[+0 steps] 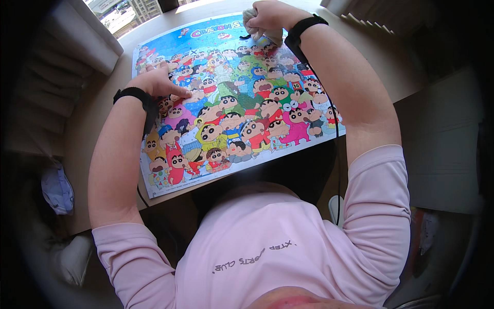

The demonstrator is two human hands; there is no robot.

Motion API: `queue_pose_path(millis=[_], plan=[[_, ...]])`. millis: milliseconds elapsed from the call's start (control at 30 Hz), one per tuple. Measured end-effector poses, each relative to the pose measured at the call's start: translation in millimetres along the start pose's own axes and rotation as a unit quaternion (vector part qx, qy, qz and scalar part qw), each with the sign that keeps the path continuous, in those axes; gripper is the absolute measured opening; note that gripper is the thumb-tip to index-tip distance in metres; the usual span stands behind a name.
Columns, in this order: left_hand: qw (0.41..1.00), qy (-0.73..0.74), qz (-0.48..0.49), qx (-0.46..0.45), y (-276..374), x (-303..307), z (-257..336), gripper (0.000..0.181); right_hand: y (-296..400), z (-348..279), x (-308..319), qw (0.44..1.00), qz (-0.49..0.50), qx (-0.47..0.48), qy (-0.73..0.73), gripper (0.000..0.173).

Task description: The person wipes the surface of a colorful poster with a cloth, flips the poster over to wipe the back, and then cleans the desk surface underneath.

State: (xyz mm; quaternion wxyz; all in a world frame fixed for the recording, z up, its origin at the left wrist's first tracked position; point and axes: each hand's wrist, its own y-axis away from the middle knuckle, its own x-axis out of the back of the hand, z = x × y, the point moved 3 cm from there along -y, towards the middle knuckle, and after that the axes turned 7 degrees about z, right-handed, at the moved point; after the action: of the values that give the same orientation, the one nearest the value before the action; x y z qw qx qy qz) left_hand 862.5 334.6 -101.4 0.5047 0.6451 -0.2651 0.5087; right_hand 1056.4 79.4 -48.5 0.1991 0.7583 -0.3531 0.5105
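An assembled jigsaw puzzle (230,102) with many cartoon figures and a blue title band lies on the table before me. My left hand (157,82) rests palm down on the puzzle's left part, its thumb and fingers apart. At the far right part of the puzzle, my right hand (266,15) is closed around a crumpled beige cloth (272,35). The cloth touches the puzzle near the title lettering and hides part of it. A small dark strip (245,37) shows beside the cloth. Each wrist wears a black band.
The wooden table (104,116) extends beyond the puzzle on the left and right. Curtains (83,34) flank a window (129,13) at the far edge. A thin black cable (336,166) hangs by my right arm. A whitish pouch (58,189) is at the left.
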Motion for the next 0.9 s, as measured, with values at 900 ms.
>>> queue_pose_path(millis=[900], plan=[[0.999, 0.028, -0.005, -0.022, -1.0, -0.3, 0.1, 0.127, 218.9, -9.7, -27.8, 0.988, -0.027, -0.044, 0.147, 0.039]])
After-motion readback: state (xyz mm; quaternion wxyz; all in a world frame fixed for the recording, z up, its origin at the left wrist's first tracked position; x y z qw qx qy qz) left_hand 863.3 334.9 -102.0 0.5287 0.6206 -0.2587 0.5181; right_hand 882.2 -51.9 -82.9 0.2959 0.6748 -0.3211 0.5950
